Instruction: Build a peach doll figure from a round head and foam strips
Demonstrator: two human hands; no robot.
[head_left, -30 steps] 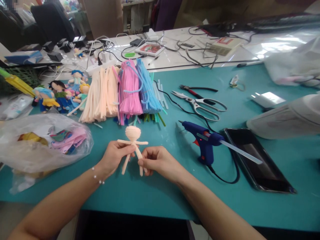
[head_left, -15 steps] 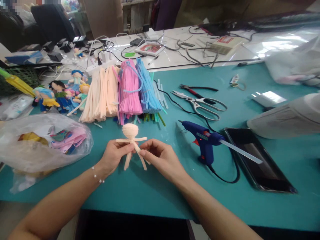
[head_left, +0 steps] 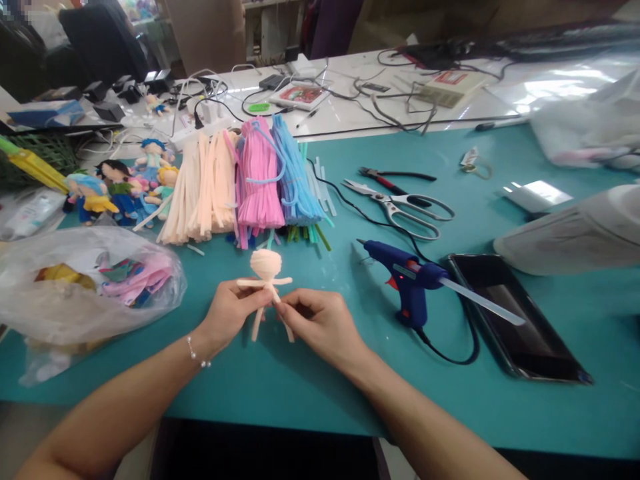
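Observation:
A cream pipe-cleaner doll point(head_left: 266, 265), with a round wound head, two arms and thin legs, is held upright between my hands over the green mat. My left hand point(head_left: 231, 312) pinches its body from the left, thumb in front, near the arm. With thumb and fingers closed, my right hand point(head_left: 320, 323) grips the leg on the right near its top. Behind the doll lie bundled pipe cleaners: cream ones point(head_left: 200, 190), pink ones point(head_left: 260, 180) and blue ones point(head_left: 297, 177). To the right of my right hand rests a blue glue gun point(head_left: 403, 273) with a clear stick in its back.
Scissors point(head_left: 400, 205) and pliers point(head_left: 395, 183) lie behind the glue gun. On the right are a phone point(head_left: 520, 327), a white charger point(head_left: 537, 197) and a pale cup point(head_left: 570, 233). On the left sit a plastic bag point(head_left: 90, 287) of scraps and several small finished dolls point(head_left: 123, 190).
The doll has shifted slightly right and its head tilts a little differently. My right hand's fingers have closed in nearer the body, on the leg at the right.

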